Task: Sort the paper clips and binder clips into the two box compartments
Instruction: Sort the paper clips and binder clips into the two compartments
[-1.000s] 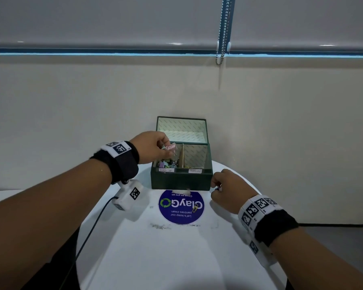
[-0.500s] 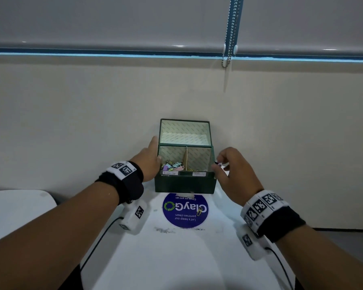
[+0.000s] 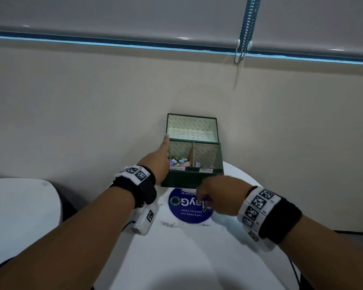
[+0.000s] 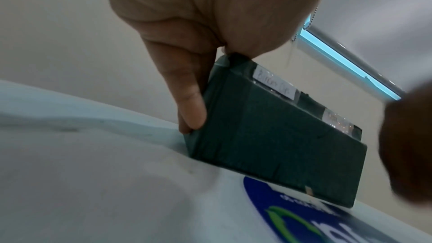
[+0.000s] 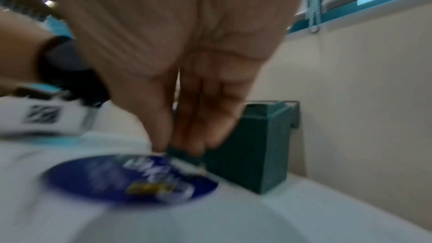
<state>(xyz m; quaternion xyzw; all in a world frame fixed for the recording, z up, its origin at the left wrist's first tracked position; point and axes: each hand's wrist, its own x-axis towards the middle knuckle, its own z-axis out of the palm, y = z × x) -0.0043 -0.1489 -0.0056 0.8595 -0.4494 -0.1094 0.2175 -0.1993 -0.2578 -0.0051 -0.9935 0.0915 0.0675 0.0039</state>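
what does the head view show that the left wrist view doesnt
Only the head view shows inside the green box: colourful clips in its left compartment, the open lid, and a gold paper clip by the right hand. Only the left wrist view shows the left hand with its finger flat against the box's side. Both show the box, blue sticker and white table.

One green box (image 3: 192, 177) stands at the far edge of the tabletop (image 3: 197, 248), split into two compartments, with two paper labels on its front rim. One round blue sticker (image 3: 190, 206) lies before it, one paper clip (image 3: 204, 209) on it. The clips heaped in the left compartment are too small to count.
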